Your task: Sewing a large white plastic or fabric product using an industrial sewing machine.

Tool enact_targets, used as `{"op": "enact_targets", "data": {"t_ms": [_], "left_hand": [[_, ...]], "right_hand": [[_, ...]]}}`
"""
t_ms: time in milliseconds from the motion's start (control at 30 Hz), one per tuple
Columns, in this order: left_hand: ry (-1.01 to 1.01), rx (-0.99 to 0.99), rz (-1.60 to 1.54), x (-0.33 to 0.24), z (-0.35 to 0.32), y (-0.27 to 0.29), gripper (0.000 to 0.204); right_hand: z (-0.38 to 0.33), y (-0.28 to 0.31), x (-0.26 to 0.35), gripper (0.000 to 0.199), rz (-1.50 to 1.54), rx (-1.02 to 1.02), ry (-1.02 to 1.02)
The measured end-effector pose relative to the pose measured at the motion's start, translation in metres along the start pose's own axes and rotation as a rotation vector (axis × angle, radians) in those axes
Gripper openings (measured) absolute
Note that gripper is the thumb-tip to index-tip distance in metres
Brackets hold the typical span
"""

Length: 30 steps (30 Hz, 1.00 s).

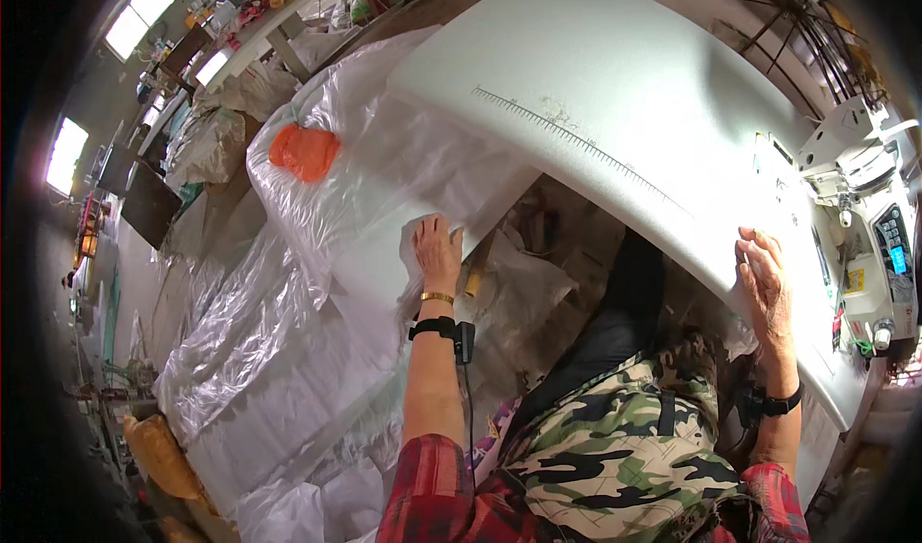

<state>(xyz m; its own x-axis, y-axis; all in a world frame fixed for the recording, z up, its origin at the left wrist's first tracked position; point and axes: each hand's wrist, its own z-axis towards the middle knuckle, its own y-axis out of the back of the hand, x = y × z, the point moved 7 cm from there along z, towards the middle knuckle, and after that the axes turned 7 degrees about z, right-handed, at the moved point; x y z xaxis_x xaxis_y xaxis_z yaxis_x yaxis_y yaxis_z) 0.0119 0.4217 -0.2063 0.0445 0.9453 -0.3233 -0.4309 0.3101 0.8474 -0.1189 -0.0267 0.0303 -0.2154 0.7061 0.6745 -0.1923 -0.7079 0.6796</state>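
- While my left hand (439,253) rests at the edge of a side surface covered with clear plastic sheeting (240,351), its fingers bend loosely, perhaps to steady me; I cannot tell whether they pinch anything.
- My right hand (765,284) lies near the front edge of the white tabletop (615,53), fingers slightly apart, gripping nothing that I can see, probably just for support.
- These 2 surfaces flank my lap, presumably to put both within reach.
- Beyond my right hand, the sewing machine (872,293) stands at the tabletop's right end, likely for easy access.
- An orange bundle (304,153) sits on the sheeting past my left hand, perhaps set aside there.
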Motion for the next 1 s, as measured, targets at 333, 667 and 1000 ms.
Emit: {"op": "enact_targets", "data": {"t_ms": [333,667,1000], "left_hand": [[-0.186,0.083,0.11,-0.01,0.01,-0.005,0.021],[-0.245,0.151,0.217,-0.023,0.016,-0.003,0.016],[-0.24,0.09,0.204,-0.018,0.019,-0.006,0.012]], "right_hand": [[0.0,0.0,0.007,0.026,-0.079,-0.023,-0.002],[0.0,-0.001,0.01,0.027,-0.13,-0.039,0.078],[-0.001,-0.001,0.009,0.029,-0.196,-0.031,0.11]]}}
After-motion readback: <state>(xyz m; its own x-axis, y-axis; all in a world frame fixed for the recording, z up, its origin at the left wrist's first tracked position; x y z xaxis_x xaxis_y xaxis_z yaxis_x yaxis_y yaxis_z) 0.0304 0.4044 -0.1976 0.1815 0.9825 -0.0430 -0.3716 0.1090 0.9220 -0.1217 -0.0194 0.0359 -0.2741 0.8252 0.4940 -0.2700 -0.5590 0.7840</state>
